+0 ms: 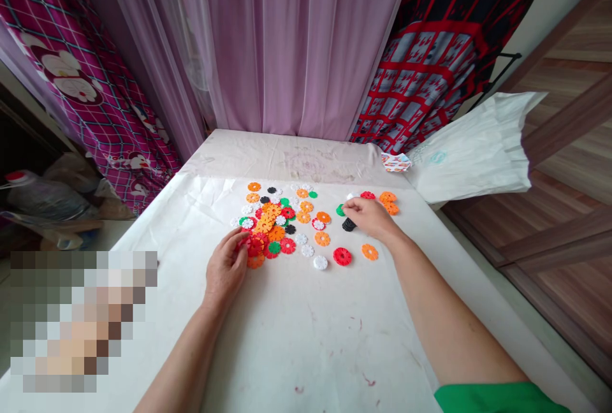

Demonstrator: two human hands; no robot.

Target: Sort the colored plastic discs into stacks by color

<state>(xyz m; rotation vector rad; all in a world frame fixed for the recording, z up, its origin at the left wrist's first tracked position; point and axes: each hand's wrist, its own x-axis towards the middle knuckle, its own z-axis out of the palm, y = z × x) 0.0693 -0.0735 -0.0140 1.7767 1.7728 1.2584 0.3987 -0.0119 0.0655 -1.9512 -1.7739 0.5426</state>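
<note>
Right of the disc pile (282, 218), right hand (370, 217) pinches a black disc (349, 225); left hand (224, 269) grips a red-orange cluster (254, 248)

Purple curtain (296, 43); white bag (473, 152), perhaps paper; red checked cloth (440, 50).

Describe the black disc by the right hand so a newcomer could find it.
On the white-covered table, look right of the main heap of discs to the right hand. The black disc lies below its fingertips, the only black piece on that side; its neighbours are green, red and orange.
</note>
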